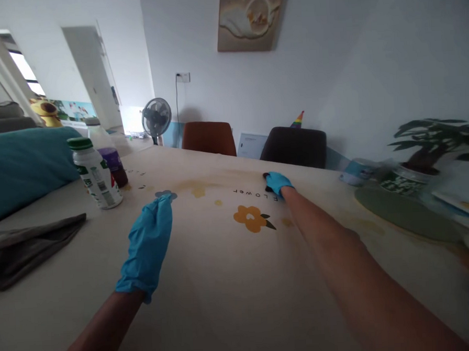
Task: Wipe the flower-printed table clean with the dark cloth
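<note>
Partly hidden dark object (267, 187) pinched by right hand (279, 183) fingers, left hand (147, 248) fingers bunched together

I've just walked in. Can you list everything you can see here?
tablecloth: one, cream with yellow flowers, covering the table
white bottle: one, green cap, table's left
purple-labelled bottle: one, behind the white bottle
cloth: one, grey, table's left edge
brown chair: one, far side
dark chair: one, beside it
fan: one, grey, floor beyond
plant: one, green, at right
jar: one, blurred, beside plant
picture: one, beige, on wall
small dark thing: one, black, under right hand's fingers
left hand: one, blue glove, resting on tablecloth
right hand: one, blue glove, reaching far across
</note>
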{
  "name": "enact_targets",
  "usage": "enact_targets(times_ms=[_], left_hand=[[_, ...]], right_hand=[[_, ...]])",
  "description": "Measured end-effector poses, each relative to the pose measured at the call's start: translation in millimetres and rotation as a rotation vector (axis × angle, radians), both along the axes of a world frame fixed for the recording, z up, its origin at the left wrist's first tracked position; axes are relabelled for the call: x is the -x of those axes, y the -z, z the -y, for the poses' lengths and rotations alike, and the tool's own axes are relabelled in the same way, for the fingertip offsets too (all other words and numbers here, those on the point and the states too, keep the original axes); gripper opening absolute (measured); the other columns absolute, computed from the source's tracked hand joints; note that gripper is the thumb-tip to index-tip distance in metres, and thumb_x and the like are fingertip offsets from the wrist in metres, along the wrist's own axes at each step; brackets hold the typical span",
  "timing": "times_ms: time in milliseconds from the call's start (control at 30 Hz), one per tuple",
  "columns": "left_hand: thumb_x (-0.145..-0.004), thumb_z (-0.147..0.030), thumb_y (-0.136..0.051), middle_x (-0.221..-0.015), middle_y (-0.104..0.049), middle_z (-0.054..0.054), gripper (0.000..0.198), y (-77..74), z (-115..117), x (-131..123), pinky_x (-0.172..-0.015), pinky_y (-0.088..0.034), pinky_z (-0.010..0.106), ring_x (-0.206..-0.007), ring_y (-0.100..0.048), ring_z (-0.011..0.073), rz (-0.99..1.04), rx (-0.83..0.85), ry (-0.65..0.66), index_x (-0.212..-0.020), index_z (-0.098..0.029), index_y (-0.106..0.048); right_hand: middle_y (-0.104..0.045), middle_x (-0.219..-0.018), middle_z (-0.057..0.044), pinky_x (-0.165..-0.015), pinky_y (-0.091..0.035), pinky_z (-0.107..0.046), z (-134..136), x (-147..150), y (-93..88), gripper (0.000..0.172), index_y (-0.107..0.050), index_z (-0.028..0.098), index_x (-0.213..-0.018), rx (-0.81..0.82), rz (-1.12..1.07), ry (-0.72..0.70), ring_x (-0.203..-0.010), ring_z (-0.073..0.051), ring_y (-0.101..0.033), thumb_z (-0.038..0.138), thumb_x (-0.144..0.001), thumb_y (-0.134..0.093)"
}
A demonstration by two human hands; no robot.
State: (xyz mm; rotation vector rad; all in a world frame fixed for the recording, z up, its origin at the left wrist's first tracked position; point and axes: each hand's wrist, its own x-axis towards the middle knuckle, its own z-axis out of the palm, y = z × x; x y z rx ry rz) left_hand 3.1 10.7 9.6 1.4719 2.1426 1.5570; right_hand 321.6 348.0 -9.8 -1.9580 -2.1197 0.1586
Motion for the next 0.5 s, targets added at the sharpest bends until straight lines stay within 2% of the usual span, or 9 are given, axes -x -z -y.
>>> enact_targets(times_ms=[100, 200, 300, 400, 500], left_hand=[[-0.102, -0.040, -0.045, -0.136, -0.077, 0.005, 0.040, -1.3, 2.1, -2.2, -0.128, -0.047, 0.049, -0.137, -0.066, 0.0293, -0.013, -0.017, 0.012, -0.126, -0.028, -0.075], [-0.102, -0.039, -0.044, -0.138, -0.076, 0.007, 0.041, -3.0, 1.9, -4.3, -0.128, -0.046, 0.050, -0.138, -0.066, 0.0303, 0.000, -0.012, 0.009, -0.125, -0.027, -0.076], [-0.101, -0.037, -0.045, -0.133, -0.078, 0.008, 0.039, -2.8, -0.9, -3.3, -0.127, -0.047, 0.053, -0.137, -0.067, 0.0317, 0.021, 0.009, -0.013, -0.122, -0.027, -0.077], [-0.102, -0.035, -0.047, -0.130, -0.079, 0.007, 0.035, 0.3, -6.0, -0.3, -0.126, -0.047, 0.054, -0.136, -0.067, 0.0316, 0.050, 0.023, -0.026, -0.119, -0.029, -0.077], [-0.101, -0.035, -0.051, -0.135, -0.078, 0.006, 0.030, 5.1, -12.4, 1.3, -0.128, -0.045, 0.053, -0.140, -0.065, 0.0306, 0.086, 0.034, -0.017, -0.116, -0.028, -0.076]], right_hand=[[-0.084, -0.118, -0.017, -0.095, -0.056, -0.030, -3.3, 15.9, 0.1, 0.047, -0.078, 0.014, -0.140, 0.084, -0.059, -0.077, -0.102, -0.024, -0.079, 0.037, -0.112, -0.049], [-0.082, -0.134, -0.009, -0.097, -0.057, -0.026, 5.0, 32.8, 0.9, 0.046, -0.073, 0.023, -0.150, 0.111, -0.119, -0.169, -0.102, -0.019, -0.079, 0.038, -0.111, -0.053], [-0.075, -0.148, -0.005, -0.096, -0.061, -0.029, 22.9, 46.1, -0.7, 0.048, -0.070, 0.027, -0.154, 0.135, -0.158, -0.243, -0.104, -0.021, -0.080, 0.036, -0.110, -0.055], [-0.070, -0.156, -0.002, -0.103, -0.062, -0.034, 46.8, 52.7, -3.5, 0.050, -0.070, 0.029, -0.155, 0.149, -0.173, -0.325, -0.119, -0.025, -0.077, 0.033, -0.107, -0.056], [-0.068, -0.158, 0.001, -0.121, -0.053, -0.040, 73.7, 53.7, -2.9, 0.052, -0.071, 0.031, -0.153, 0.144, -0.179, -0.419, -0.138, -0.026, -0.069, 0.028, -0.102, -0.058]])
